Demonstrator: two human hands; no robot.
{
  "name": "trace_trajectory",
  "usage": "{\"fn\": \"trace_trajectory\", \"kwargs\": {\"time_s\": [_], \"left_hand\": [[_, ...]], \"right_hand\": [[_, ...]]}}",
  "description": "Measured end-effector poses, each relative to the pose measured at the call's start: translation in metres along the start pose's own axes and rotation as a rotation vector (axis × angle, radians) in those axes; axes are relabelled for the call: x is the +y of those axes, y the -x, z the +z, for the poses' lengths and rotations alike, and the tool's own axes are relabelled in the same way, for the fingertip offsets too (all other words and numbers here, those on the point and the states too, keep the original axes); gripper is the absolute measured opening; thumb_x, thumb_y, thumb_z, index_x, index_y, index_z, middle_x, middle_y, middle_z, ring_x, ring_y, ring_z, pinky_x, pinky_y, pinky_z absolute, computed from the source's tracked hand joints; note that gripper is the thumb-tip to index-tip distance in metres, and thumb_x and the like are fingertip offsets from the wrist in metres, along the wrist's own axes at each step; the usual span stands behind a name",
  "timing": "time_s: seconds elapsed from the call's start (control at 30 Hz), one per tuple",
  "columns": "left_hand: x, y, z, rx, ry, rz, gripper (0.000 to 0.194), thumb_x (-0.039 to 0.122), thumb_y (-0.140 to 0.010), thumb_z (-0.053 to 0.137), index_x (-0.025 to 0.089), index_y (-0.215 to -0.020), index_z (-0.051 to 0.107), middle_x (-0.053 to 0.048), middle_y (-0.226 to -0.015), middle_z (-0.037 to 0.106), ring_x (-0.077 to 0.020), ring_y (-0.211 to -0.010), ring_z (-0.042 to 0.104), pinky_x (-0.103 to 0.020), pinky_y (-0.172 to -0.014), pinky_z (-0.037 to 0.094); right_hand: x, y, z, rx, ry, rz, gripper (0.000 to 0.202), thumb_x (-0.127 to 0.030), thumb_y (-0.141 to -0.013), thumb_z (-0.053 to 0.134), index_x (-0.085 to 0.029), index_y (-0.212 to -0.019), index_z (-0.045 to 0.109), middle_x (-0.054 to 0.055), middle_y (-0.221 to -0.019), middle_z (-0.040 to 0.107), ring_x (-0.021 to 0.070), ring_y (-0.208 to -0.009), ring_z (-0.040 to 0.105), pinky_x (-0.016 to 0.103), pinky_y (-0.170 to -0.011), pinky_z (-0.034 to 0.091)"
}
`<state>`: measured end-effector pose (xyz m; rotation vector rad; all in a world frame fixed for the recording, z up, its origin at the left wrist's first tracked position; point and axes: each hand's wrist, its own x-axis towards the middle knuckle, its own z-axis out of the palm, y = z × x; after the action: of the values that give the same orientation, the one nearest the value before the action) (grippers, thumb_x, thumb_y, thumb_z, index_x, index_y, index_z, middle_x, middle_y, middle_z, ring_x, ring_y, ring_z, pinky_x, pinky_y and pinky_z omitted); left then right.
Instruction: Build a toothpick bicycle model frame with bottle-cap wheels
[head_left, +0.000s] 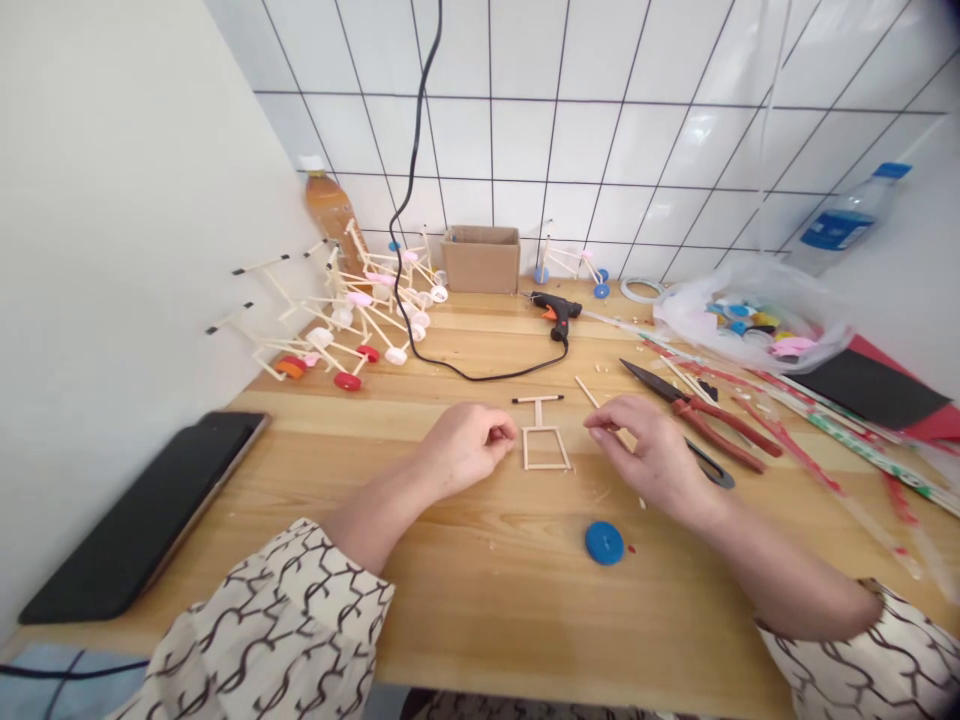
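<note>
A small frame of wooden sticks lies flat on the table between my hands: a square with a short stem and a black-tipped crossbar at its far end. Just left of it is my left hand, fingers curled in against the thumb. On the other side my right hand has thumb and forefinger pressed together. Whatever either pinch holds, if anything, is hidden. A loose wooden stick runs partly behind the right fingers; I cannot tell whether they touch it. Nearer me lies a blue round wheel.
A glue gun with a black cord, red-handled snips and a cardboard box lie beyond. Several stick models with wheels crowd the back left. A plastic bag stands right, a black phone left.
</note>
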<state>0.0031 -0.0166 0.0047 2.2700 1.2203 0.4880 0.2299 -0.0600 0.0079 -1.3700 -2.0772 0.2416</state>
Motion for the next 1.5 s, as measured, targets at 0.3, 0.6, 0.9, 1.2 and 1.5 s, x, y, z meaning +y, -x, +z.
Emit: {"fn": "trace_trajectory", "kwargs": {"time_s": [0.3, 0.6, 0.9, 1.2, 1.5], "left_hand": [[0.002, 0.000, 0.004, -0.020, -0.001, 0.033, 0.014, 0.014, -0.073, 0.058, 0.017, -0.077, 0.071, 0.000, -0.062, 0.066, -0.0117, -0.055, 0.056, -0.021, -0.056, 0.042], [0.003, 0.000, 0.001, -0.024, -0.024, 0.040, 0.013, 0.014, -0.072, 0.057, 0.017, -0.072, 0.070, 0.000, -0.060, 0.065, -0.0120, -0.054, 0.056, -0.021, -0.054, 0.040], [0.002, -0.002, 0.004, 0.004, -0.045, 0.011, 0.014, 0.016, -0.075, 0.056, 0.017, -0.071, 0.070, 0.000, -0.059, 0.065, -0.0116, -0.053, 0.054, -0.021, -0.052, 0.037], [0.001, -0.002, 0.005, 0.025, -0.051, -0.011, 0.015, 0.017, -0.076, 0.055, 0.017, -0.072, 0.069, 0.000, -0.061, 0.066, -0.0114, -0.054, 0.054, -0.021, -0.054, 0.037], [0.001, -0.002, 0.007, 0.050, -0.059, -0.007, 0.016, 0.019, -0.078, 0.055, 0.016, -0.072, 0.069, -0.002, -0.065, 0.068, -0.0127, -0.057, 0.056, -0.022, -0.057, 0.039]], "right_hand": [[-0.021, 0.005, 0.022, -0.102, 0.007, -0.130, 0.014, -0.008, -0.080, 0.052, -0.018, -0.077, 0.062, 0.005, -0.078, 0.063, 0.0188, -0.078, 0.057, 0.033, -0.074, 0.044], [-0.002, -0.001, 0.002, 0.029, 0.031, -0.011, 0.014, -0.011, -0.082, 0.049, -0.017, -0.078, 0.061, 0.006, -0.074, 0.065, 0.0195, -0.072, 0.060, 0.033, -0.068, 0.047], [0.014, -0.001, 0.002, 0.078, 0.023, 0.040, 0.014, -0.015, -0.081, 0.048, -0.017, -0.077, 0.061, 0.007, -0.072, 0.067, 0.0189, -0.068, 0.061, 0.031, -0.063, 0.049], [0.015, 0.001, 0.005, 0.089, 0.017, 0.037, 0.014, -0.017, -0.082, 0.048, -0.017, -0.076, 0.061, 0.006, -0.070, 0.066, 0.0185, -0.066, 0.060, 0.030, -0.063, 0.047], [0.014, 0.002, 0.009, 0.062, 0.031, 0.018, 0.016, -0.018, -0.083, 0.049, -0.017, -0.074, 0.061, 0.005, -0.067, 0.064, 0.0174, -0.063, 0.058, 0.029, -0.062, 0.045]]}}
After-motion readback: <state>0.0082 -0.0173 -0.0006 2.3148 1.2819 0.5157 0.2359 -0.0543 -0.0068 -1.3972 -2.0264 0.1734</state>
